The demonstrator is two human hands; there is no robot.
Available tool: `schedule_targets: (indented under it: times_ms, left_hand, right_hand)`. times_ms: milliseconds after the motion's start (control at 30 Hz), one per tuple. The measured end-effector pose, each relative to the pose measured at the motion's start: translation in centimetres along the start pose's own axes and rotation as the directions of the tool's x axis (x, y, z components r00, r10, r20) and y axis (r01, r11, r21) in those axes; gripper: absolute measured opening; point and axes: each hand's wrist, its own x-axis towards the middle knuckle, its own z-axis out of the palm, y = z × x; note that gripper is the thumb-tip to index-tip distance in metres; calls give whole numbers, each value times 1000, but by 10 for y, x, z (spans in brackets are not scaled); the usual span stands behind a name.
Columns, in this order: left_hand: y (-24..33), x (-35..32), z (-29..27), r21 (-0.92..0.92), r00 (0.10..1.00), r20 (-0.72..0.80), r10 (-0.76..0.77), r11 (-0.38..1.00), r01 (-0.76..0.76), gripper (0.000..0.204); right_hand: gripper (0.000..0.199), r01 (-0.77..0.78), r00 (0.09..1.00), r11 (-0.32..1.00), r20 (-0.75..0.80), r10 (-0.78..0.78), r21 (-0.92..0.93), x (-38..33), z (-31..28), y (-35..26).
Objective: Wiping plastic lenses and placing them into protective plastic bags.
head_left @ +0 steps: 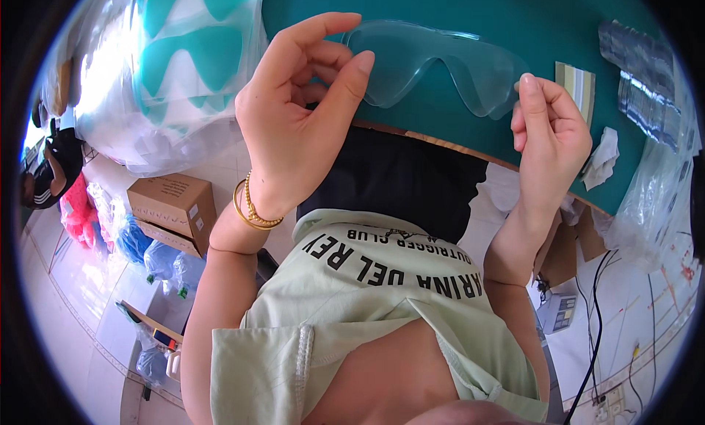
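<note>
A clear, bluish goggle lens [393,58] with a nose notch in its lower edge is in front of me over the green table. My right hand [551,120] is closed, its thumb and curled fingers pinching the lens's right end. At the left end, my left hand [305,105] has thumb and index finger spread apart, the thumb tip overlapping the lens edge. Its other fingers are bent and partly hidden behind the thumb. Whether they touch the lens I cannot tell.
The green table [470,142] has a wooden front edge. A plastic bag [165,138] of similar green-backed lenses stands left. Wrapped stacked lenses [646,105], a striped card [576,87] and a crumpled white tissue [602,159] lie right. A cardboard box [172,208] sits on the floor; cables [598,315] trail lower right.
</note>
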Motion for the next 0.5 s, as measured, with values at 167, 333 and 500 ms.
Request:
schedule_targets:
  times_ms: [167, 333, 500]
  left_hand:
    - [2, 4, 5, 60, 999, -20, -37, 997, 38, 30]
    - [1, 5, 8, 87, 998, -44, -50, 995, 54, 32]
    - [1, 6, 7, 73, 998, -44, -45, 996, 48, 34]
  right_hand:
    - [21, -23, 1000, 999, -6, 23, -27, 3, 2, -2]
    - [21, -51, 998, 997, 21, 52, -49, 4, 1, -1]
    - [21, -55, 998, 997, 18, 56, -53, 4, 2, -3]
